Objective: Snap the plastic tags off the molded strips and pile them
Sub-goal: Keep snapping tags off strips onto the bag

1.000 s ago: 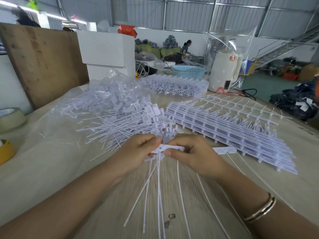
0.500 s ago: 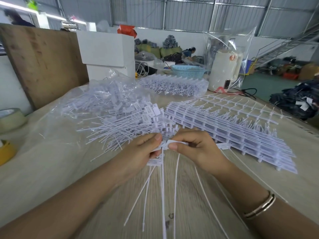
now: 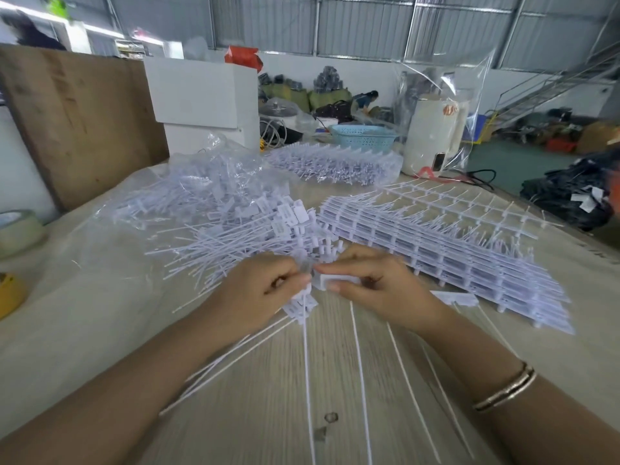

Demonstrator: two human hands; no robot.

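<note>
We start at our fingertips: the right hand (image 3: 375,290) pinches a white tag (image 3: 335,280) between thumb and forefinger, its flat head pointing toward the left hand (image 3: 258,293). The left hand's fingers are curled around a small bunch of snapped tags (image 3: 300,305), whose heads cluster just below the thumb; the two hands almost touch at the middle. From both grips long thin tails (image 3: 360,380) fan toward us across the wooden table (image 3: 268,414) (how many belong to each hand we cannot tell).

Just beyond the left hand lies the loose pile of tags (image 3: 235,236), tails splayed leftward, spilling from a clear plastic bag (image 3: 201,182). To the right of the hands sits the stack of molded strips (image 3: 453,260), layered flat and running diagonally away. A single strip piece (image 3: 459,298) lies on the table between the right wrist and that stack. On the right forearm we wear gold bangles (image 3: 506,391).

Farther back another bagged bundle of strips (image 3: 335,162) rests near a blue basket (image 3: 364,137) and a white appliance (image 3: 432,135) under clear wrap. At the left edge are a tape roll (image 3: 16,229) and a yellow roll (image 3: 10,293), with a wooden board (image 3: 77,122) and a white box (image 3: 201,95) behind.
</note>
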